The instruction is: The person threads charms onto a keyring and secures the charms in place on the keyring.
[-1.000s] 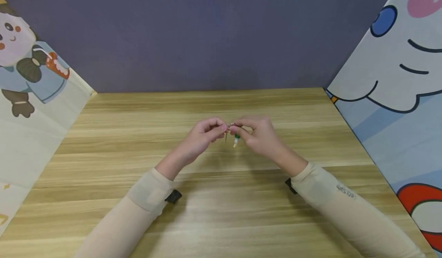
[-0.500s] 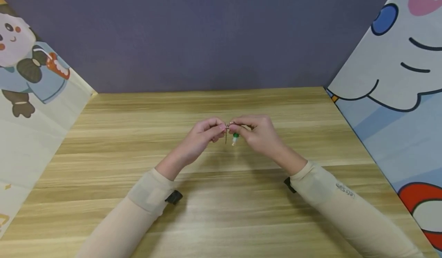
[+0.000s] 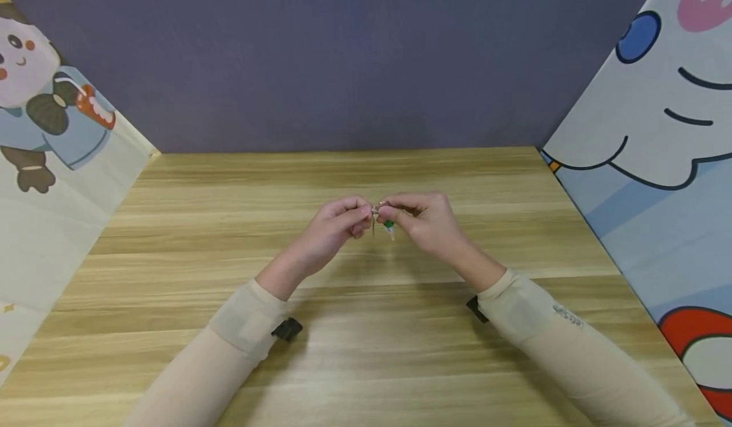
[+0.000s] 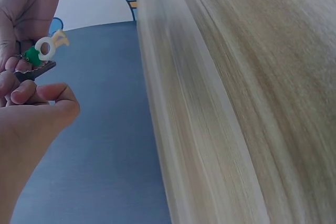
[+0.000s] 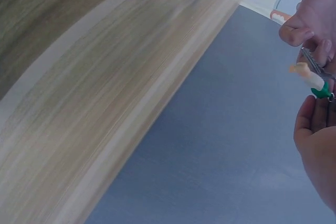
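Above the table, in the head view, my left hand (image 3: 334, 227) and right hand (image 3: 426, 223) meet fingertip to fingertip over a small key and its ring. A toothed metal key (image 4: 38, 72) hangs by the left fingers, which pinch it near its head. My right thumb and forefinger pinch the metal key ring (image 5: 332, 97), mostly covered by fingers. From the ring dangles a small charm (image 3: 389, 226) in green, white and pale yellow. Whether the key is threaded on the ring is hidden by the fingertips.
The wood-grain table (image 3: 366, 351) spreads beneath both hands. A dark blue-grey panel (image 3: 343, 58) stands behind it, with cartoon-printed panels (image 3: 646, 160) at the left and right sides. Black wrist straps (image 3: 288, 329) show under the pale sleeves.
Both hands stay almost in place, with only small finger shifts. The charm swings and turns slightly beneath the right fingers, and the key still hangs downward.
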The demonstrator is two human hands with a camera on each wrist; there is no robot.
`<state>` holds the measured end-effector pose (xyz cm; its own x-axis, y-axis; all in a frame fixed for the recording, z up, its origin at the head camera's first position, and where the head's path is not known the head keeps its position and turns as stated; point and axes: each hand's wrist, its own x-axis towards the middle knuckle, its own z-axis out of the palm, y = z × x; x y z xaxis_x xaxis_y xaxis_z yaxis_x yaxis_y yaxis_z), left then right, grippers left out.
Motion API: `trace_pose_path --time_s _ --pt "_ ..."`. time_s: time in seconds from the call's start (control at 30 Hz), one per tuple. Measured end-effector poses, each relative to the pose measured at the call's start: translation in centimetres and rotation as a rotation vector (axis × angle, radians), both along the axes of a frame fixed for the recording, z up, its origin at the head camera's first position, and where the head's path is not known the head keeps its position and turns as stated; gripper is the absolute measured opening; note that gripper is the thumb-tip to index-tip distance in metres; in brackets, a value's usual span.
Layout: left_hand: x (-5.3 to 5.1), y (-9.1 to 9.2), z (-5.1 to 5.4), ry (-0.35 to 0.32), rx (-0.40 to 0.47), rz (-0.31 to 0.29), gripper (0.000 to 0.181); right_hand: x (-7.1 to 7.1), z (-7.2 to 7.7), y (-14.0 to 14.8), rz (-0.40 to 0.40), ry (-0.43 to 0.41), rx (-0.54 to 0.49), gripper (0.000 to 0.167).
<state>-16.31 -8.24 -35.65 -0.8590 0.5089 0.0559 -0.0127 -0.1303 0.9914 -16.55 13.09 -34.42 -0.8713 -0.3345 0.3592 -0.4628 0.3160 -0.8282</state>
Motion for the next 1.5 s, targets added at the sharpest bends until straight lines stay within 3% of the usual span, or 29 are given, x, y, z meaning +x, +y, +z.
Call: trace_pose_path --time_s 0.77,0.87,0.97,1.07,1.13,1.27,1.4,1.5 --pt "0.3 0.0 0.3 -0.082 0.14 -0.014 0.027 0.0 0.2 -0.3 -0.014 -0.18 -0.119 0.016" --pt "0.2 -0.1 0.5 -0.052 0.084 0.024 0.022 -0.1 0.2 -0.2 -0.017 -0.179 -0.121 0.015" --pt "0.1 -0.2 0.4 0.017 -0.054 0.076 0.013 -0.2 0.2 0.0 -0.017 -0.185 -0.103 0.014" --pt "0.1 -0.4 0.3 0.122 -0.223 0.12 0.011 -0.2 0.1 0.1 -0.009 -0.197 -0.067 0.015" --pt "0.0 -0.4 0.2 0.189 -0.289 0.133 0.016 -0.3 0.0 0.2 0.006 -0.204 -0.034 0.017" --pt "-0.1 -0.4 -0.1 0.239 -0.288 0.122 0.014 -0.3 -0.2 0.4 0.053 -0.217 0.011 0.021" --pt "-0.1 -0.7 -0.2 0.198 -0.256 0.095 0.009 -0.3 -0.1 0.7 0.094 -0.216 0.043 0.028" --pt "-0.2 -1.0 -0.2 0.186 -0.291 0.105 0.013 -0.4 -0.1 1.1 0.118 -0.218 0.086 0.032"
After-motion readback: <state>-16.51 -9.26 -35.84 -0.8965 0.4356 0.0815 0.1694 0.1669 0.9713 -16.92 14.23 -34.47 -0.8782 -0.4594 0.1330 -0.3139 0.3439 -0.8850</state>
